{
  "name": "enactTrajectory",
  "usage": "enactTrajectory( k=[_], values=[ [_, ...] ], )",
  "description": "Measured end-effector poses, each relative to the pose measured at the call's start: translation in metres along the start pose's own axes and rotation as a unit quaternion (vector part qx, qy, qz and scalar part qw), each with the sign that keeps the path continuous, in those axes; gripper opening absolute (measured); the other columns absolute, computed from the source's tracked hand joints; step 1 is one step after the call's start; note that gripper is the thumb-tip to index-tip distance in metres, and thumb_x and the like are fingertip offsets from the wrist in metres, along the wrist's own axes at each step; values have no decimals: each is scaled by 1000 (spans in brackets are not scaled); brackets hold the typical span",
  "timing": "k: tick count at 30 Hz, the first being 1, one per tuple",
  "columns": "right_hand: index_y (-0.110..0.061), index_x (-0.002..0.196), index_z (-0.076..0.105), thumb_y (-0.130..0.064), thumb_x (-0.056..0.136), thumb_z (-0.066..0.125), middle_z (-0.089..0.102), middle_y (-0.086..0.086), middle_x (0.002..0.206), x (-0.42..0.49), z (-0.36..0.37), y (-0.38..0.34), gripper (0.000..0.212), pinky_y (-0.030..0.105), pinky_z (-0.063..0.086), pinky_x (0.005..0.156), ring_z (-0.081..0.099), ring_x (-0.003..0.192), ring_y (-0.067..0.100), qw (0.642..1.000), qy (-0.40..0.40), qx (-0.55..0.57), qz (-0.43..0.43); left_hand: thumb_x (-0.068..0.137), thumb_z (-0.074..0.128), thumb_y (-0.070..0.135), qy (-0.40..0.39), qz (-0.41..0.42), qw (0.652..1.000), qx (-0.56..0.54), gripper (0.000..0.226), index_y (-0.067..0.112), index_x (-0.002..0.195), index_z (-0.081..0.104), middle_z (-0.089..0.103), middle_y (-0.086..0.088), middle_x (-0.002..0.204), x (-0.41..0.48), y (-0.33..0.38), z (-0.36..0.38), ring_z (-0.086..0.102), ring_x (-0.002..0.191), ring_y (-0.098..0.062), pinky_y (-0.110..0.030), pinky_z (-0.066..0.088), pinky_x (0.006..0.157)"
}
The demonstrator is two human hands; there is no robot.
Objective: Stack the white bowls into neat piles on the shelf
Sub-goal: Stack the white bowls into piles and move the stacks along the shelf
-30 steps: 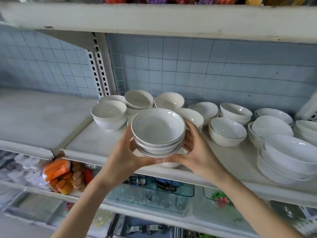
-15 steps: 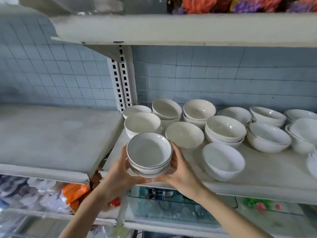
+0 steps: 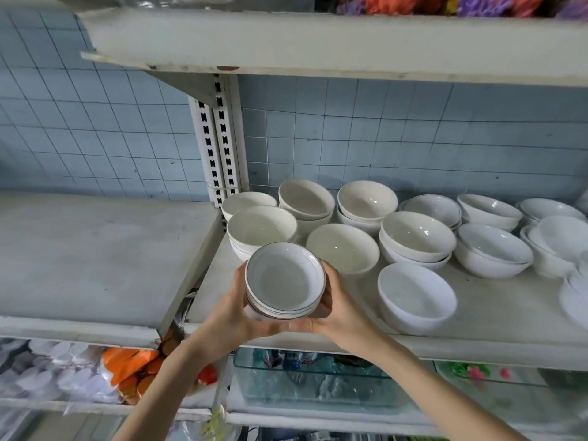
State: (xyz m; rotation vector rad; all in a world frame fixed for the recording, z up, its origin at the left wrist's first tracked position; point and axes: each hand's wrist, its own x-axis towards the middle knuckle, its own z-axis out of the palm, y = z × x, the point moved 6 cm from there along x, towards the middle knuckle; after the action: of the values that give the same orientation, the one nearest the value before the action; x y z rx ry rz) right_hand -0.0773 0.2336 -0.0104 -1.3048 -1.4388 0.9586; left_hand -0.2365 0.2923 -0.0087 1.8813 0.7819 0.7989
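Observation:
A small pile of white bowls with thin dark rims (image 3: 284,281) hangs over the front left part of the white shelf (image 3: 496,313). My left hand (image 3: 234,310) grips its left side and my right hand (image 3: 339,308) grips its right side, fingers curled underneath. Behind the pile stand several other white bowls, some nested in twos: a pair (image 3: 261,229) at the left, a single bowl (image 3: 343,248) in the middle, a pair (image 3: 417,238) to the right, and one lone bowl (image 3: 416,296) near the front edge.
The bare grey shelf (image 3: 95,253) to the left sits at a similar height. A slotted upright (image 3: 218,138) and the upper shelf (image 3: 318,43) bound the space. Glass dishes (image 3: 318,380) and orange packets (image 3: 133,367) fill the shelf below. More bowls (image 3: 553,237) crowd the right end.
The view has swung left and the held pile has moved left along the shelf, now in front of the leftmost bowls. Both hands keep the same grip on it.

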Motion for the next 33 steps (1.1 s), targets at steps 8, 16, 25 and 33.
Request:
enactTrajectory(
  k=[8,16,25,33],
  values=[
    [-39,130,33,-34,68,78,48,-13,132,-2,-6,-3,77,24,48,94,50,122,3,999,-1,38,7,48,87,56,53,-28,995,-78,101,29,133,39,57,21,120,-3,1,5,55,116,-7,-18,48,89],
    [-35,133,36,-42,63,80,53,-18,127,-4,-14,-5,82,38,47,100,52,120,5,999,27,14,-14,52,81,62,62,-37,995,-74,93,29,129,41,60,18,117,-3,7,16,57,111,-7,-21,50,87],
    [-27,144,21,-76,62,63,46,-11,137,-5,-22,-10,104,37,42,105,48,125,5,997,-37,-66,22,70,70,61,13,-10,998,-55,88,33,138,22,46,18,131,-6,10,17,46,126,-9,-23,44,100],
    [-28,123,52,-50,77,58,55,-15,129,-7,-73,-52,51,15,39,103,49,120,-5,992,15,-122,-11,65,53,82,104,-37,993,-53,87,35,135,34,42,19,139,-3,12,-23,43,124,8,-16,41,99]
  ],
)
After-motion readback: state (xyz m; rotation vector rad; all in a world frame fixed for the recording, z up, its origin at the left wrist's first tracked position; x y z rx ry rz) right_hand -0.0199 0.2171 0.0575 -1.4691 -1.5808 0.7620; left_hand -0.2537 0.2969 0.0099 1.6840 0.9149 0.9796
